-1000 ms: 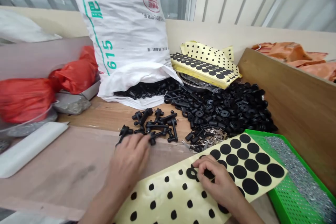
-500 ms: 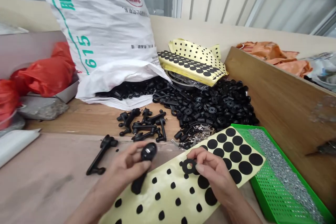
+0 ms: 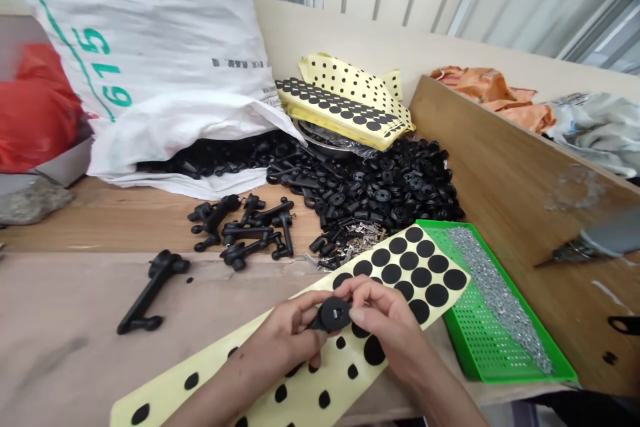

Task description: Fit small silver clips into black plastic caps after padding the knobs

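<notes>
In my left hand (image 3: 295, 333) is a black plastic crank handle (image 3: 318, 321), its round end turned up towards me. A black ring-shaped adhesive pad (image 3: 336, 314) lies over that round face, with a small bright metal bit showing in its hole. My right hand (image 3: 383, 317) pinches the pad's edge between thumb and fingers. Beneath both hands stretches a yellow backing sheet (image 3: 173, 363) bearing large black discs and smaller black dots. Most of the crank handle's arm is hidden by my left fingers.
Several assembled crank handles (image 3: 245, 230) lie beyond my hands, one more (image 3: 153, 290) at left. Behind them are a heap of black parts (image 3: 385, 180), small metal clips (image 3: 357, 240) and a white sack (image 3: 185, 67). A green basket (image 3: 463, 340) holds silvery pieces; a powered screwdriver (image 3: 585, 247) is right.
My right hand has brought the ring-shaped pad onto the crank handle's round end, and both hands now meet. The view has shifted, so the surroundings appear further left.
</notes>
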A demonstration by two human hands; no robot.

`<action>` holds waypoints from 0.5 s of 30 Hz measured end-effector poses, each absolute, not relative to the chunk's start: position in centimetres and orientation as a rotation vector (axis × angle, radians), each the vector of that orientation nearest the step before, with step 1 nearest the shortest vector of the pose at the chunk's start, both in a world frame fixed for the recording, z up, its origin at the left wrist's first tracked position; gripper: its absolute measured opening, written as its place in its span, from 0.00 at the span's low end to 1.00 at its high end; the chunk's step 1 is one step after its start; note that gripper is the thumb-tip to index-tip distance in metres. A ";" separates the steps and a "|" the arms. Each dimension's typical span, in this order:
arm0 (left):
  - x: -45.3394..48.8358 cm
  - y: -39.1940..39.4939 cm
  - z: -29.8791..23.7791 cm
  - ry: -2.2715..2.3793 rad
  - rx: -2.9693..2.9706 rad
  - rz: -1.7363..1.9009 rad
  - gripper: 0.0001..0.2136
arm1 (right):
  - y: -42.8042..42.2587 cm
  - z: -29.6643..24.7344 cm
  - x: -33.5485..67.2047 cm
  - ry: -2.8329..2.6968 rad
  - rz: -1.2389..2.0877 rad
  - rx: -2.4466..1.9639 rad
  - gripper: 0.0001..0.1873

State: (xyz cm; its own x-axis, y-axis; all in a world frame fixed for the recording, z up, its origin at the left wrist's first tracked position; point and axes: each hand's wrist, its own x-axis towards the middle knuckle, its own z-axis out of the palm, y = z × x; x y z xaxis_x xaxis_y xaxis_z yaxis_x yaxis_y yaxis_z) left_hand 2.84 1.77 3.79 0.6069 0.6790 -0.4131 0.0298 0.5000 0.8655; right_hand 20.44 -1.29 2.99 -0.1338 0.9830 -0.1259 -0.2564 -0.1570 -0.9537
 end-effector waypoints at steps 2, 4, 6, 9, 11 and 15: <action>2.8 1.7 3.6 0.848 0.991 0.450 0.27 | -1.3 2.9 20.4 -1.008 1.520 -1.047 0.05; 2.8 1.7 3.3 0.832 1.016 0.447 0.27 | -1.3 2.8 20.4 -1.004 1.519 -1.056 0.05; 2.7 1.7 3.2 0.813 1.038 0.443 0.26 | -1.3 2.7 20.5 -1.010 1.515 -1.075 0.05; 2.7 1.8 3.4 0.806 1.056 0.419 0.26 | -1.4 2.6 20.5 -1.024 1.512 -1.097 0.05; 2.6 1.9 3.6 0.805 1.057 0.400 0.25 | -1.3 2.6 20.6 -1.033 1.504 -1.116 0.05; 2.6 1.9 3.8 0.775 1.061 0.396 0.25 | -1.3 2.5 20.7 -1.076 1.477 -1.142 0.05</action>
State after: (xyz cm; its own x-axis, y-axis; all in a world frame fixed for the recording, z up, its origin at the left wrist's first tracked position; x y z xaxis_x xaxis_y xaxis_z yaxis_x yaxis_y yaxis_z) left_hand 2.59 1.87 3.75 0.6769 0.6337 -0.3746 0.0678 0.4530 0.8889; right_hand 20.68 -1.33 2.50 -0.1158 0.9823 -0.1470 -0.1612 -0.1646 -0.9731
